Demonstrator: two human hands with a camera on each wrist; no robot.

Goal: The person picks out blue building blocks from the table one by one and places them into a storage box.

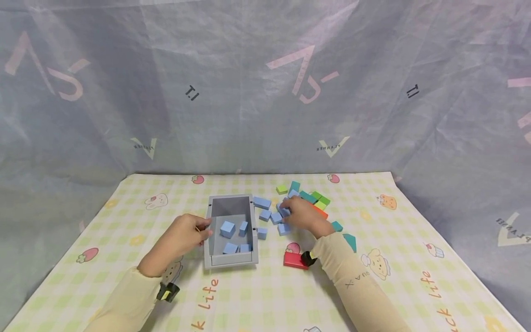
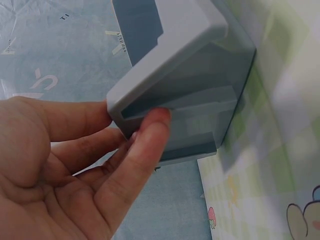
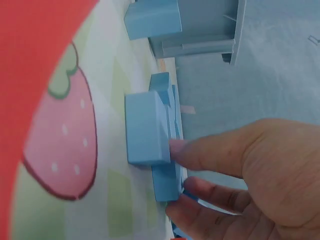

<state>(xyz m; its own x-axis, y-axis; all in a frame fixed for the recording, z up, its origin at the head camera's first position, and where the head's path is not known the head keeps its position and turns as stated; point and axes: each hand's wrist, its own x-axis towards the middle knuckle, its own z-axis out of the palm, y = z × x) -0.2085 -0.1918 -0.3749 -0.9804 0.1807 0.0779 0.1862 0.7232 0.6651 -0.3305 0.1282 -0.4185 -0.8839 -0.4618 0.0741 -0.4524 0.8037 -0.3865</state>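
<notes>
A grey open-topped box (image 1: 231, 260) stands on the table with several blue blocks (image 1: 227, 229) inside. At its left side is my left hand (image 1: 182, 237); thumb and fingers pinch the rim in the left wrist view, around the grey box wall (image 2: 195, 115). To the right of the box, my right hand (image 1: 304, 214) reaches down among loose blue blocks (image 1: 265, 215). Its thumb and fingers close around one blue block (image 3: 165, 185), which is partly hidden behind a nearer blue block (image 3: 145, 127) in the right wrist view.
Beyond the right hand lie green blocks (image 1: 321, 198), teal blocks (image 1: 350, 242) and an orange block (image 1: 319, 211). A red block (image 1: 294, 260) sits by the right wrist. A patterned cloth (image 1: 249, 304) covers the table; a grey curtain (image 1: 249, 115) hangs behind.
</notes>
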